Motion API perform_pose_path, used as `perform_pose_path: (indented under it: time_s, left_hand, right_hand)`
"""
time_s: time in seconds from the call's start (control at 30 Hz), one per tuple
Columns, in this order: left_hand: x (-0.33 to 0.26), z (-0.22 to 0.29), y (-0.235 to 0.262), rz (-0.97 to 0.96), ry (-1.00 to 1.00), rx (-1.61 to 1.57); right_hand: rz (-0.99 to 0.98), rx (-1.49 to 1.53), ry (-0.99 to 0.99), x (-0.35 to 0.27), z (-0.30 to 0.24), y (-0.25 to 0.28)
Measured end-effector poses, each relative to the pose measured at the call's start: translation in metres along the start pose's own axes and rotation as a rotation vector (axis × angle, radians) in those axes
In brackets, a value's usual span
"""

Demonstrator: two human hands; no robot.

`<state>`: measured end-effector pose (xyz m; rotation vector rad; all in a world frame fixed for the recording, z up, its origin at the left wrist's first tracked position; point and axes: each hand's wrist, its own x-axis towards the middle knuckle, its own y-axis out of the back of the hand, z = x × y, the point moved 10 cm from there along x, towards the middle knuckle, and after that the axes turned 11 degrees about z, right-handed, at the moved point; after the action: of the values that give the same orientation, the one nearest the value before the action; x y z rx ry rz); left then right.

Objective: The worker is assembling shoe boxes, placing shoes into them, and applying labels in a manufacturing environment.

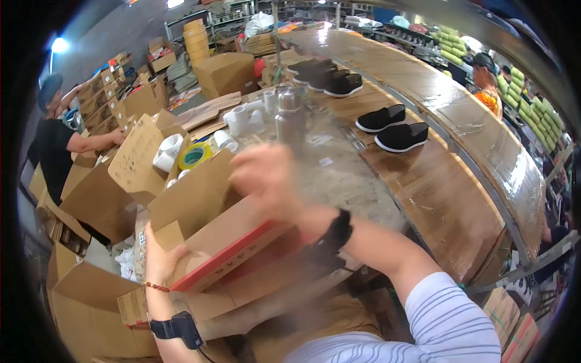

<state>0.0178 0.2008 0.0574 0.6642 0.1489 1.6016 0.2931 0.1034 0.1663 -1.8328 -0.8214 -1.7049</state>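
An open cardboard box [190, 202] stands in front of me with its flaps up. Across its near side lies a red-edged carton panel [227, 257]. My left hand [160, 257] grips the left side of the box, thumb on the inner face and fingers along the outside. Above the box's right part is my right hand [263, 175], smeared by motion. Its fingers look curled, but whether they hold anything cannot be made out. Just beyond the box sit a yellow-green tape roll [195, 156] and white rolls [168, 151].
A metal flask [290, 118] stands on the worktable [339, 175]. Black slip-on shoes [401, 138] line a wooden shelf [423, 181] at the right. More open cartons [91, 290] are at the left, where a person [54, 139] reaches into boxes. Another person [487, 85] is at the far right.
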Motion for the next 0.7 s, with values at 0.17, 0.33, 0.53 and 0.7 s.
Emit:
perform_pose_path:
  time_s: [0.17, 0.33, 0.53, 0.7]
  left_hand:
    - [-0.002, 0.038, -0.010, 0.113, -0.156, -0.186]
    - [0.001, -0.020, 0.015, 0.063, -0.133, -0.317]
    - [-0.026, 0.053, -0.002, 0.063, -0.198, 0.625]
    - [-0.036, 0.106, 0.018, 0.295, -0.413, 0.444]
  right_hand:
    - [-0.029, -0.078, -0.703, -0.078, 0.131, 0.014]
    - [-0.574, 0.180, -0.575, -0.066, 0.083, -0.038]
    - [-0.793, -0.198, -0.633, -0.068, 0.077, -0.037]
    - [-0.528, -0.055, -0.548, -0.052, 0.079, -0.014]
